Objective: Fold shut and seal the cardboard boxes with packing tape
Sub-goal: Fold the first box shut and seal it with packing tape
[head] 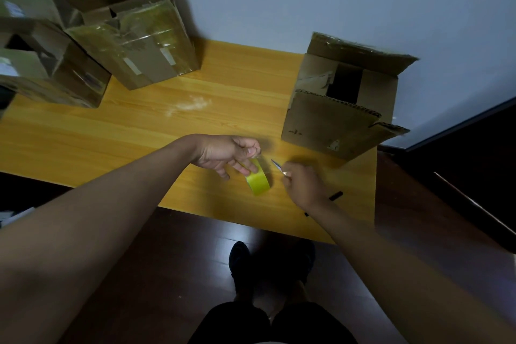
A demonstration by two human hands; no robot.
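The tape roll [258, 180] stands on edge at the near desk [156, 117] edge. Left hand [223, 152] fingers pinch its free end; right hand [300, 183] grips a small blade [276, 165]. Open box [342, 98] stands far right. Tape: light, sticky; hold the roll's rim.

Wall: plain pale blue-grey behind my desk, bare and evenly shaded.
Desk [223, 86]: yellow wood-grain top, its far edge against the wall, its near edge just ahead of my feet.
Desk surface: a whitish smear [192, 105] near the middle, towards the far edge.
Floor [173, 260]: dark reddish-brown boards, glossy, with a soft pale reflection below the desk's near edge.
Right side: a dark piece of furniture [460, 165] past the desk's right edge, with a pale strip along its top; I cannot tell what it is.
Light: dim and cool.
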